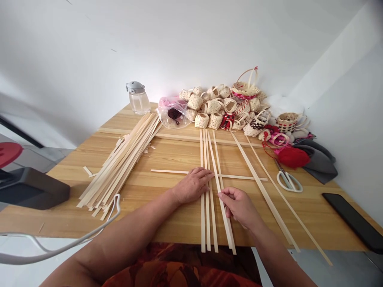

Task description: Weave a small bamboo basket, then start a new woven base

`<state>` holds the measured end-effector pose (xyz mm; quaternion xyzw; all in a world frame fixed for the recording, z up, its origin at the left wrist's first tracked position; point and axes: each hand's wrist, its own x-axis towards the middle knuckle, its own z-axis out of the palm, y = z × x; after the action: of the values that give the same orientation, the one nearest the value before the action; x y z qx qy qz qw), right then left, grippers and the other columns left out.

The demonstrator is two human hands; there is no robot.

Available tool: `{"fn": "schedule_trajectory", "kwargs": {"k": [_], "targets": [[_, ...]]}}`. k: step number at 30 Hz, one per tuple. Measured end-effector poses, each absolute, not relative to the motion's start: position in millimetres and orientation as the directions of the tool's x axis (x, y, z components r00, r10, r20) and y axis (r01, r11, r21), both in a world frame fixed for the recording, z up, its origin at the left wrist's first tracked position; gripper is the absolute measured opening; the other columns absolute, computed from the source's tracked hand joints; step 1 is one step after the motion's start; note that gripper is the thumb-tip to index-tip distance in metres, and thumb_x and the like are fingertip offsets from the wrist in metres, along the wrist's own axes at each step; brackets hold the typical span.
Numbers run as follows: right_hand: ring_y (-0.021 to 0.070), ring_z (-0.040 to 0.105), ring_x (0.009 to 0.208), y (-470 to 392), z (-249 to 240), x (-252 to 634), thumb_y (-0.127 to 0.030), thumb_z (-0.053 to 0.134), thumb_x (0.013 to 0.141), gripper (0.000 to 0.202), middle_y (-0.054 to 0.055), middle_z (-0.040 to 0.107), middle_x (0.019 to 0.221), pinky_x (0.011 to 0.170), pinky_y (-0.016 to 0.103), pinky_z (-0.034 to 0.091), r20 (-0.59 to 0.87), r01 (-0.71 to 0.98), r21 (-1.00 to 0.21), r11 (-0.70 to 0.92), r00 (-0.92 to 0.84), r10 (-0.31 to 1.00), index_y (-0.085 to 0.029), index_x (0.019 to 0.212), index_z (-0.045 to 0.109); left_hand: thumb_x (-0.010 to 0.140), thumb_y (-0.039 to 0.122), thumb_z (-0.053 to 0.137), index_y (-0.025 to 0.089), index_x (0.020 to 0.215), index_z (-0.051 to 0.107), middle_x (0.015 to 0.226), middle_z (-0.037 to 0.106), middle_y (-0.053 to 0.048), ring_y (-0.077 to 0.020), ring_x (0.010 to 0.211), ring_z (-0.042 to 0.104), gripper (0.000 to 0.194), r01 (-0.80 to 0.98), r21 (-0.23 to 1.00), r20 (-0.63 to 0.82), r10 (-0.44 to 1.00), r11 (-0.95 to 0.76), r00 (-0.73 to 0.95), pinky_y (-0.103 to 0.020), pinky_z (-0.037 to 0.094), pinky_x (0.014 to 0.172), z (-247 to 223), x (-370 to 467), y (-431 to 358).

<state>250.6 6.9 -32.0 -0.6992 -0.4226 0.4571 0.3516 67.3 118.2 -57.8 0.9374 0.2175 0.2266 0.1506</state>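
Note:
Several pale flat weaving strips (208, 229) lie lengthwise side by side in front of me. One crosswise strip (245, 177) runs across them, partly hidden under my fingers. My left hand (193, 185) rests palm down over the crossing, its fingers stretched out on the strips. Just to its right, my right hand (237, 205) pinches a lengthwise strip (212, 149) between thumb and fingers. That strip slants over its neighbour, and its far end points toward the small baskets.
A thick pile of strips (119, 171) lies left, a bottle (138, 99) behind it. Small woven baskets (214, 105) crowd the back. Loose strips (260, 187), scissors (289, 181), red yarn (295, 157) and a phone (354, 219) are right. A white cable (86, 237) loops at front left.

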Motion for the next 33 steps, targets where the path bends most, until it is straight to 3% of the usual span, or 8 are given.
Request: {"fn": "schedule_trajectory", "kwargs": {"k": [8,21,26,28,30,33], "targets": [[0.0085,0.05,0.035,9.3,-38.4,254.7,-0.048,0.062,0.081,0.027,-0.006,0.058,0.059,0.036,0.02,0.032,-0.35,0.288,-0.875,-0.389,0.176,0.92,-0.021,0.078,0.06,0.092,0.024,0.058,0.021,0.142,0.047,0.144,0.053,-0.01,-0.0263,0.132,0.045,0.052,0.34,0.394,0.384,0.489,-0.854,0.783,-0.046,0.037,0.114,-58.7,69.4,116.2],[0.009,0.057,0.039,8.0,-24.0,249.9,-0.046,0.055,0.089,0.032,-0.003,0.063,0.064,0.044,0.021,0.041,-0.365,0.446,-0.813,-0.375,0.112,0.924,-0.019,0.074,0.063,0.095,0.034,0.056,0.019,0.141,0.052,0.146,0.053,-0.007,-0.0281,0.132,0.043,0.049,0.348,0.385,0.262,0.463,-0.855,0.847,-0.046,0.034,0.115,-59.4,68.9,116.8],[0.0122,0.06,0.041,0.6,-10.5,253.5,-0.049,0.055,0.09,0.032,-0.001,0.068,0.069,0.047,0.025,0.046,-0.342,0.501,-0.785,-0.364,0.141,0.929,-0.02,0.093,0.069,0.095,0.035,0.056,0.019,0.141,0.052,0.147,0.052,-0.008,-0.0295,0.131,0.042,0.05,0.355,0.377,0.236,0.46,-0.855,0.856,-0.048,0.034,0.114,-60.5,69.8,117.2],[0.0143,0.061,0.046,-1.4,-10.3,257.5,-0.049,0.056,0.09,0.032,0.0,0.07,0.071,0.05,0.027,0.049,-0.254,0.552,-0.775,-0.307,0.172,0.952,-0.021,0.098,0.07,0.095,0.035,0.055,0.018,0.142,0.051,0.148,0.051,-0.008,-0.0297,0.132,0.042,0.05,0.361,0.374,0.22,0.46,-0.854,0.86,-0.049,0.034,0.114,-60.1,70.1,117.0],[0.0179,0.067,0.061,-1.4,-15.9,263.6,-0.044,0.056,0.091,0.029,0.003,0.073,0.079,0.062,0.031,0.053,-0.065,0.651,-0.739,-0.176,0.191,0.98,-0.021,0.099,0.072,0.096,0.035,0.054,0.018,0.142,0.051,0.149,0.05,-0.009,-0.0296,0.133,0.041,0.05,0.366,0.37,0.212,0.461,-0.854,0.862,-0.049,0.034,0.115,-59.4,70.1,116.7],[0.025,0.066,0.096,2.2,-32.7,274.6,-0.033,0.057,0.091,0.025,0.007,0.073,0.103,0.089,0.041,0.052,0.247,0.826,-0.56,0.064,0.092,0.965,-0.021,0.107,0.072,0.097,0.035,0.052,0.019,0.143,0.05,0.149,0.049,-0.008,-0.0286,0.134,0.04,0.049,0.365,0.361,0.221,0.459,-0.858,0.861,-0.047,0.034,0.116,-58.8,70.0,115.8]]}}
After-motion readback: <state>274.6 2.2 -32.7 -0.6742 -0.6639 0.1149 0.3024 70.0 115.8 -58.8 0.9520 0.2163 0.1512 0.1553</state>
